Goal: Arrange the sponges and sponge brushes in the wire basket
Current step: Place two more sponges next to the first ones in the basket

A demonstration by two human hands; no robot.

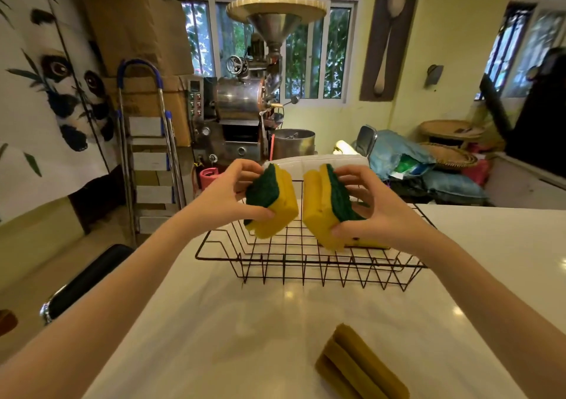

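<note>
Gripping one yellow-green sponge each, the left hand (228,195) and right hand (372,212) are held above the black wire basket (306,264): left sponge (272,205), right sponge (329,207). Olive sponge brushes (356,368) are seen on the white bench (245,337) at 6 o'clock of the basket.

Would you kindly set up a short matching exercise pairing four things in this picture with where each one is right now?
Things:
1. sponge with green side facing left
2. sponge with green side facing right
3. wire basket
4. olive ribbed sponges

Places:
A. lying on the white table, nearest the camera
B. pinched in the right hand
C. standing on the table beneath both hands
D. pinched in the left hand

Pairs: 1-D, 2-B, 3-C, 4-A
</note>
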